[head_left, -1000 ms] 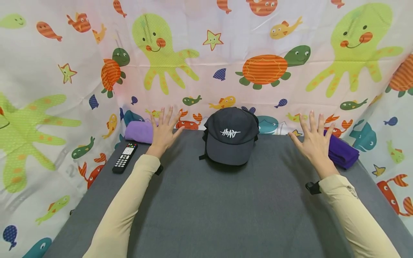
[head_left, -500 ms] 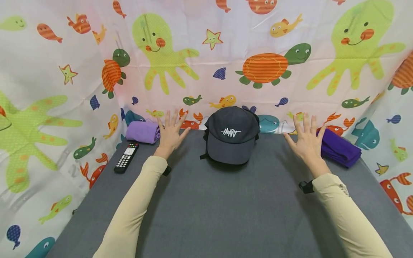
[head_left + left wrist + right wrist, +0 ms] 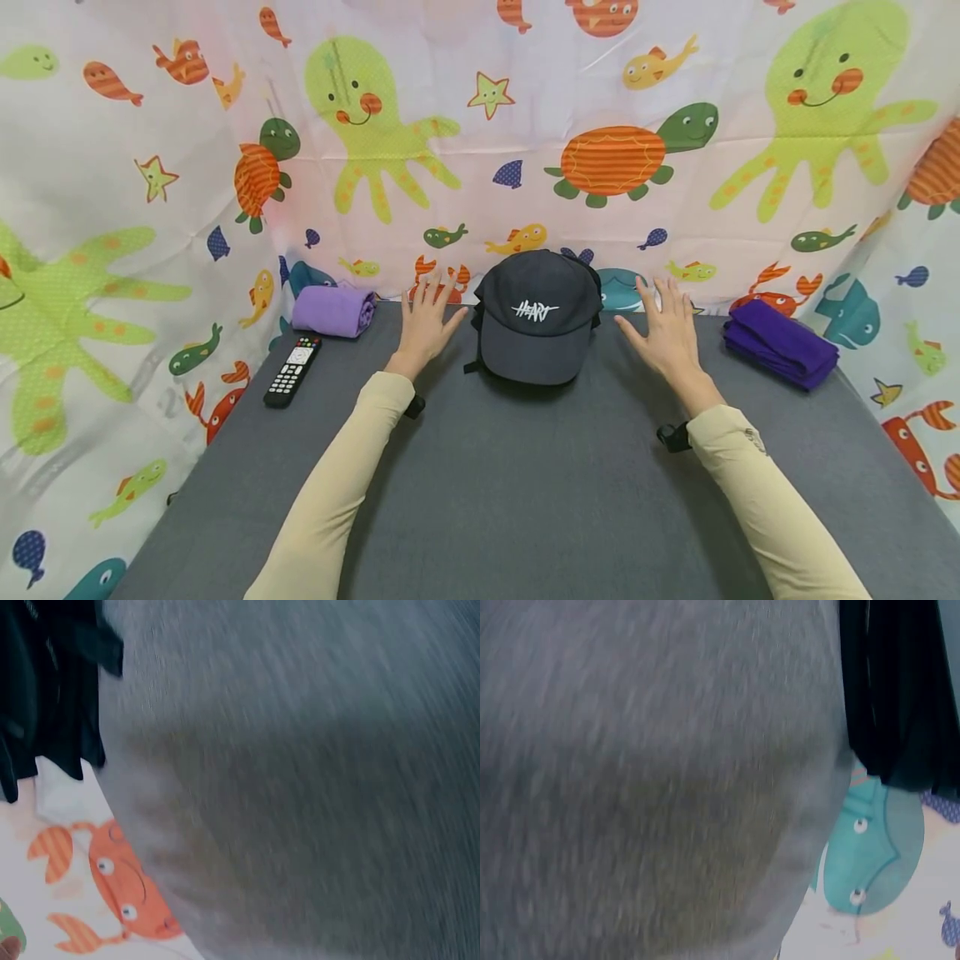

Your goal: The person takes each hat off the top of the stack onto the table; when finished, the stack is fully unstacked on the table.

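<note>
A dark grey cap [image 3: 538, 319] with white lettering sits at the back of the grey surface [image 3: 495, 492], brim toward me. My left hand [image 3: 429, 321] hovers just left of it, fingers spread and straight, holding nothing. On the cap's right my right hand [image 3: 666, 332] is likewise spread and empty, a short gap away. The left wrist view shows the cap's dark edge [image 3: 45, 690] at top left; the right wrist view shows the cap's dark edge [image 3: 900, 697] at top right. Neither hand appears in the blurred wrist views.
A black remote [image 3: 292, 370] lies at the left. A rolled lilac cloth [image 3: 333, 310] sits behind it. A folded purple cloth [image 3: 780, 342] lies at the right. A sea-creature printed sheet [image 3: 525, 150] walls the back and sides.
Both hands have moved inward toward the cap, from over the cloths at the sides to close beside it. The cap, remote and cloths have not moved.
</note>
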The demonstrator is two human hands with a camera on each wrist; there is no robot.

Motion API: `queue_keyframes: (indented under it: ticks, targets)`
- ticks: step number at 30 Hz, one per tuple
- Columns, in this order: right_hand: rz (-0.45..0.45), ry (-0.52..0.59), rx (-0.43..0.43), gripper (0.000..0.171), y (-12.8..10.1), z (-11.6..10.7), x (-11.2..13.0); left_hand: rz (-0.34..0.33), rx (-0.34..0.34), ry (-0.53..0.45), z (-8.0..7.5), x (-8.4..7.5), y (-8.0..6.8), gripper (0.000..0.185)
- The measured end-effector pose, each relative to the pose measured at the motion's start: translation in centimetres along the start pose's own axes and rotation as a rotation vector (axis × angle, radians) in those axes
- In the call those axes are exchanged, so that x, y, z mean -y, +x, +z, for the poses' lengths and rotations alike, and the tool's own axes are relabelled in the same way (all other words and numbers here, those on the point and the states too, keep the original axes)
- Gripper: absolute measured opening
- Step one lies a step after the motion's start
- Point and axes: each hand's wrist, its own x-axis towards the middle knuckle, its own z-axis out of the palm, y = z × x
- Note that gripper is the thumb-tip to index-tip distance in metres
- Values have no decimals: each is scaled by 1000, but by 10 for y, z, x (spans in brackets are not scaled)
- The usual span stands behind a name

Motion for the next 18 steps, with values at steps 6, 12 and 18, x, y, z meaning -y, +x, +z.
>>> queue_keyframes:
  ticks: [6, 12, 18]
  targets:
    - [-24, 49, 13, 71, 1, 13, 18, -20, 28, -113, 9, -16, 2, 69]
    - [-19, 112, 16, 70, 1, 22, 33, -33, 34, -264, 16, -27, 6, 70]
    - [-23, 171, 1, 67, 0, 31, 44, -53, 59, -532, 25, -31, 10, 72]
